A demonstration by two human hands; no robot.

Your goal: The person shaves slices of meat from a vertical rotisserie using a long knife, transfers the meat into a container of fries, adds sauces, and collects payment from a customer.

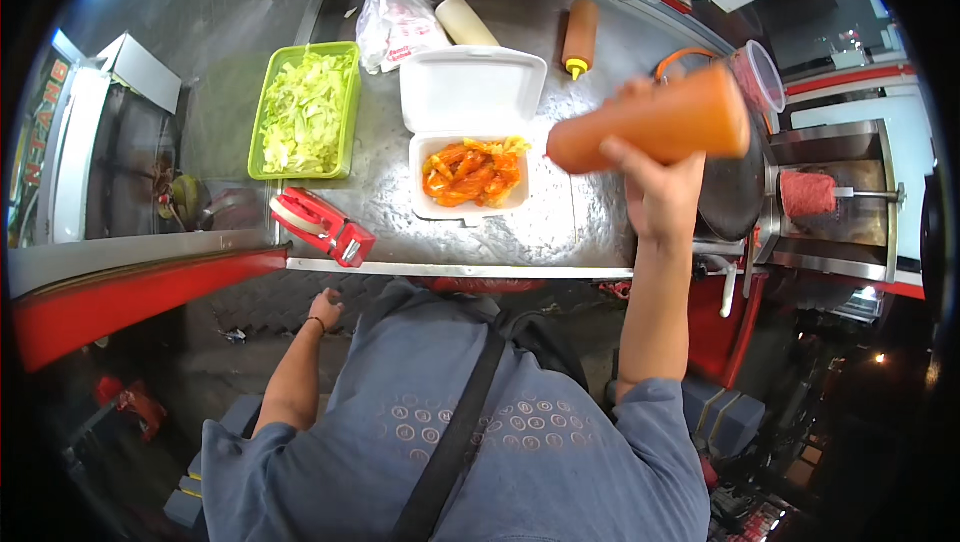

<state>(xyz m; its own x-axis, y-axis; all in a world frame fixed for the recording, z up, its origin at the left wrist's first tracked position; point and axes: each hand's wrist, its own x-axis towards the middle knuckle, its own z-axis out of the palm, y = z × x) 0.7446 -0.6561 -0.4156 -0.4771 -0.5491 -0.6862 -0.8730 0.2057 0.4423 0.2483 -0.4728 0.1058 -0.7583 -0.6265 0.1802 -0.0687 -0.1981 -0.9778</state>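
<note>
My right hand (660, 189) is closed around an orange squeeze bottle (660, 125), which lies tilted in the air with its narrow end to the left. Left of the bottle, a white foam takeaway box (474, 88) stands with its lid up on the metal counter (390, 159). Food coated in orange-red sauce (472, 173) fills its base. My left hand (327, 308) hangs below the counter's front edge, holding nothing that I can see, its fingers partly curled.
A green tub of shredded lettuce (306, 110) and a red tape dispenser (322, 227) stand left. Behind are a plastic bag (397, 24), a pale bottle (465, 20) and another orange bottle (580, 35). At right are a dark round pan (731, 197) and meat on a spit (807, 193).
</note>
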